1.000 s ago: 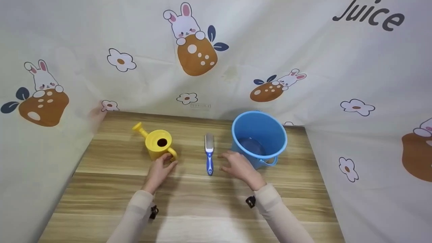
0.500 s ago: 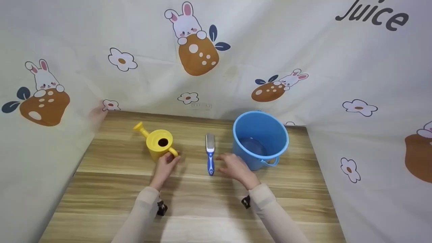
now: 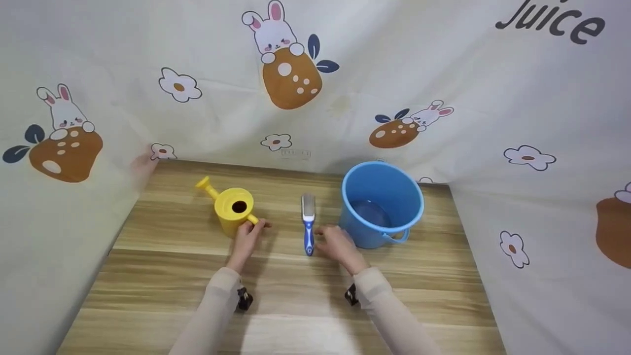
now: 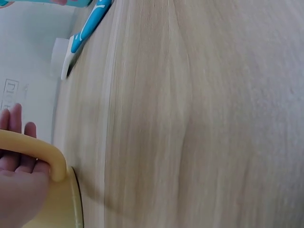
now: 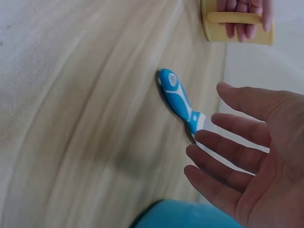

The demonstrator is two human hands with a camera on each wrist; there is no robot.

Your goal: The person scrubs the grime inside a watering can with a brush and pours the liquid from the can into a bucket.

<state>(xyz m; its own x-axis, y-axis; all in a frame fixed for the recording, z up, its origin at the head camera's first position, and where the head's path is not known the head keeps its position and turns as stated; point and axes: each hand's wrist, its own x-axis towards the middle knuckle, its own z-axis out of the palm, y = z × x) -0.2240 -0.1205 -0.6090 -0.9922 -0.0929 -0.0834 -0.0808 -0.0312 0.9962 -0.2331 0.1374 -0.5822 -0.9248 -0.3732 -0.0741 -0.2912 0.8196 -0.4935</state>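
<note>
A small yellow watering can (image 3: 227,222) stands upright at the left, its spout pointing back left. My left hand (image 3: 248,239) is at its handle; in the left wrist view the fingers (image 4: 15,121) pass behind the handle (image 4: 28,144) and stick out past it, fairly straight. Between the hands lies a blue-and-white handled tool (image 3: 309,236) with a flat grey head, like a foot file. My right hand (image 3: 340,246) hovers beside its grip, and in the right wrist view the fingers (image 5: 228,147) are spread and hold nothing.
A blue bucket (image 3: 361,234) stands upright just right of the right hand, its carrying handle (image 3: 398,238) hanging toward me. White cloth walls (image 3: 222,118) printed with rabbits and flowers enclose the wooden table (image 3: 281,315) at the back and both sides.
My left hand has moved right, its fingers now reaching past the watering can's handle. My right hand has shifted slightly left, closer to the blue-handled tool. The objects stay in place.
</note>
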